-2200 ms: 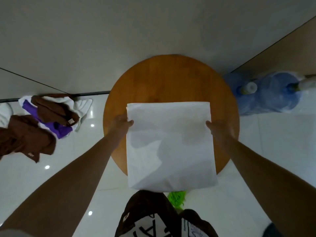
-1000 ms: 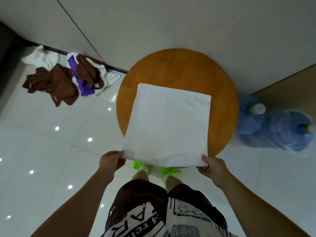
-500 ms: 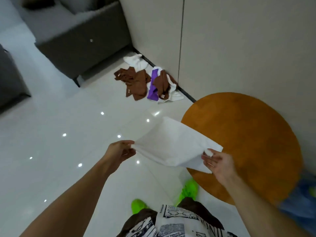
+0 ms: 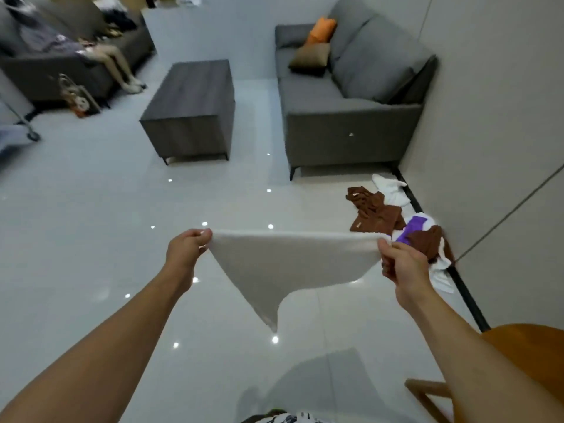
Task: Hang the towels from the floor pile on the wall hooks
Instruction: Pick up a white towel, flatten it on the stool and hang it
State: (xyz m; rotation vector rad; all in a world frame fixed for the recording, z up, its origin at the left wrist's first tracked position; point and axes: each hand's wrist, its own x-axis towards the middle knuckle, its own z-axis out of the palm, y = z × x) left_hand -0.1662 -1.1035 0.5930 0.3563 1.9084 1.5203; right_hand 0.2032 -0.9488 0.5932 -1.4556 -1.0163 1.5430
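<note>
Between my two raised hands I hold a soft white cloth towel stretched left to right above the glossy tiled floor, its loose corner drooping downward; my left hand and right hand each pinch an upper corner, with the crumpled brown, white and purple towel pile lying against the wall

No text, label, brand, number or sign can be read anywhere. The black-and-white printed shorts at the near edge carry a pattern, but too little shows to make out letters. A small pale tag on the brown towel in the floor pile is too small to read.
</note>
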